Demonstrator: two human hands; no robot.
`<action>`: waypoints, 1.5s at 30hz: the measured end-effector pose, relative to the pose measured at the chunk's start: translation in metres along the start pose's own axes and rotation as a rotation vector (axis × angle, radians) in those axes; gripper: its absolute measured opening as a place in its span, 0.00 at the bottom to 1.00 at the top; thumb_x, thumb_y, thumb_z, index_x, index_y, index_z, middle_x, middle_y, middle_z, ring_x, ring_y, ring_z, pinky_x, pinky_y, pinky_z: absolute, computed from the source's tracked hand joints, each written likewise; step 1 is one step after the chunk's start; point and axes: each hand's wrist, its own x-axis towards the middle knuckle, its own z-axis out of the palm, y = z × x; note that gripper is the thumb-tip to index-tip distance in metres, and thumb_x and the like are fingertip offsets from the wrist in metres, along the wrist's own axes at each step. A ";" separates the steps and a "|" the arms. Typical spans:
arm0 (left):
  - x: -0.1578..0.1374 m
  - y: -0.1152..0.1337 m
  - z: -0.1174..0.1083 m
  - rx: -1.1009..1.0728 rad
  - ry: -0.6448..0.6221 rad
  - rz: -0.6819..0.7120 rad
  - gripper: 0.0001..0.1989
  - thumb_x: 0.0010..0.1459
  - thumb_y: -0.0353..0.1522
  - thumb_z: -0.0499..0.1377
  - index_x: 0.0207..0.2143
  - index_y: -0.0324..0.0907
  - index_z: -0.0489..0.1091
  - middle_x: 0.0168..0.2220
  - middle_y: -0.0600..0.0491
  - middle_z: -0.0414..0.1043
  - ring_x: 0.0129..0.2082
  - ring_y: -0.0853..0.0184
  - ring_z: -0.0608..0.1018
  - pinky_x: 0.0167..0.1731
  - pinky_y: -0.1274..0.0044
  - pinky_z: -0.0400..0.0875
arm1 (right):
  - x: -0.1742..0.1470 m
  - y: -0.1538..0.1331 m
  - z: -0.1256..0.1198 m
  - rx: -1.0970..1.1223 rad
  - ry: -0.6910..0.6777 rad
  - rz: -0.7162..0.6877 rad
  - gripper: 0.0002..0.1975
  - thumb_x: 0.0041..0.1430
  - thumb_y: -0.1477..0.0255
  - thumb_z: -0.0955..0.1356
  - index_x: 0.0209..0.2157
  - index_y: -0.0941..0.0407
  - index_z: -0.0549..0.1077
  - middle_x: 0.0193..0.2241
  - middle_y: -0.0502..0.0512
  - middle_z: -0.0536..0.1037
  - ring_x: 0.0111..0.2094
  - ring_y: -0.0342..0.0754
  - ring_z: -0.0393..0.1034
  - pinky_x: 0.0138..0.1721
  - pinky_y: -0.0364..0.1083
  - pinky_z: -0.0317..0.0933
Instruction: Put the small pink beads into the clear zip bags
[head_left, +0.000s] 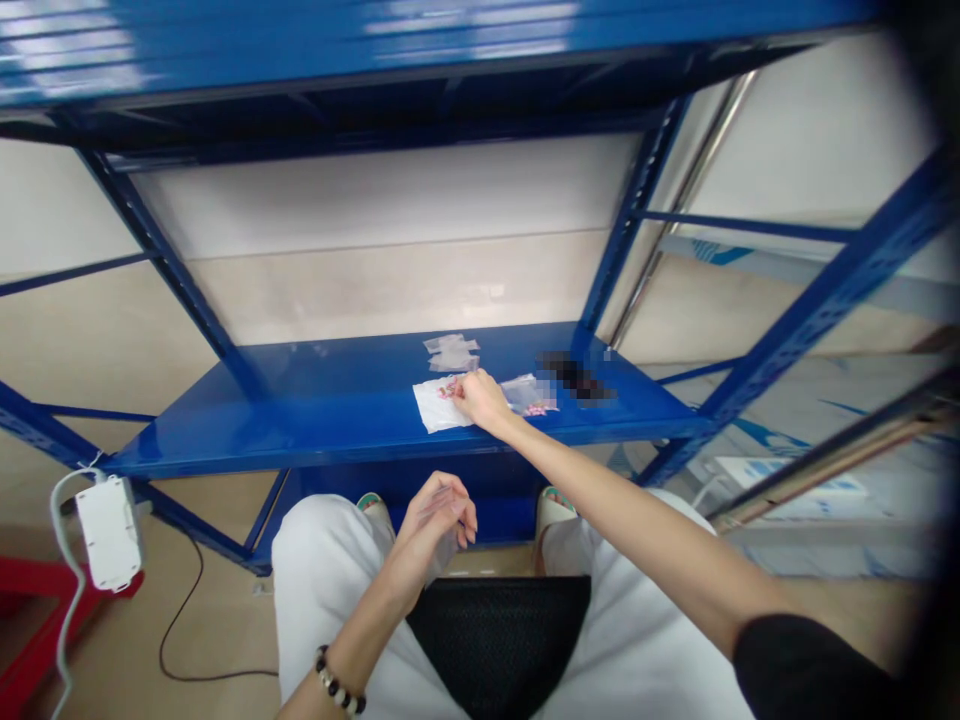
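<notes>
- Left hand (427, 522): fingers half curled around a thin clear bag (445, 548); its contents cannot be made out.
- Right hand (482, 398): fingertips drawn together at pink pieces (448, 390) on a white sheet (435, 413); cannot tell whether one is gripped.
- Just right of the right hand: a clear pouch (525, 392) with more pink pieces inside.
- Just beyond the right hand: flat clear packets (452, 353).

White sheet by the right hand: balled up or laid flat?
Laid flat: the white sheet lies level on the blue shelf, pink pieces on top. Whether it's doubled, cannot tell.
</notes>
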 end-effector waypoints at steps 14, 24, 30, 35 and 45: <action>0.004 -0.023 -0.014 0.646 0.049 0.146 0.08 0.54 0.29 0.62 0.35 0.41 0.66 0.29 0.57 0.66 0.29 0.71 0.68 0.32 0.78 0.62 | -0.173 -0.024 -0.058 0.786 0.000 0.008 0.05 0.59 0.70 0.70 0.32 0.56 0.78 0.30 0.51 0.81 0.30 0.46 0.73 0.31 0.43 0.62; -0.010 -0.029 0.004 0.922 -0.011 0.223 0.09 0.51 0.24 0.61 0.36 0.42 0.73 0.35 0.54 0.75 0.37 0.65 0.72 0.39 0.75 0.63 | -0.235 -0.038 -0.048 0.774 0.138 -0.141 0.03 0.63 0.72 0.70 0.37 0.53 0.78 0.36 0.54 0.80 0.39 0.50 0.72 0.42 0.50 0.66; -0.014 -0.030 0.010 0.901 0.017 0.195 0.11 0.48 0.21 0.59 0.34 0.41 0.75 0.34 0.54 0.77 0.36 0.65 0.73 0.38 0.75 0.63 | -0.232 -0.034 -0.041 0.809 0.096 -0.145 0.03 0.62 0.72 0.71 0.38 0.52 0.79 0.35 0.54 0.80 0.39 0.50 0.71 0.42 0.50 0.66; -0.012 -0.031 0.010 0.705 0.024 0.136 0.08 0.51 0.26 0.63 0.36 0.39 0.77 0.33 0.52 0.76 0.33 0.67 0.73 0.36 0.76 0.65 | -0.230 -0.029 -0.045 0.832 0.085 -0.129 0.06 0.64 0.71 0.70 0.41 0.52 0.80 0.36 0.55 0.80 0.41 0.50 0.71 0.44 0.50 0.66; -0.024 -0.024 0.018 -0.027 -0.098 -0.297 0.19 0.48 0.35 0.72 0.41 0.34 0.77 0.36 0.45 0.77 0.38 0.62 0.78 0.41 0.73 0.70 | -0.225 -0.022 -0.056 0.755 -0.032 -0.234 0.08 0.66 0.69 0.67 0.39 0.51 0.80 0.34 0.55 0.79 0.41 0.52 0.69 0.45 0.53 0.63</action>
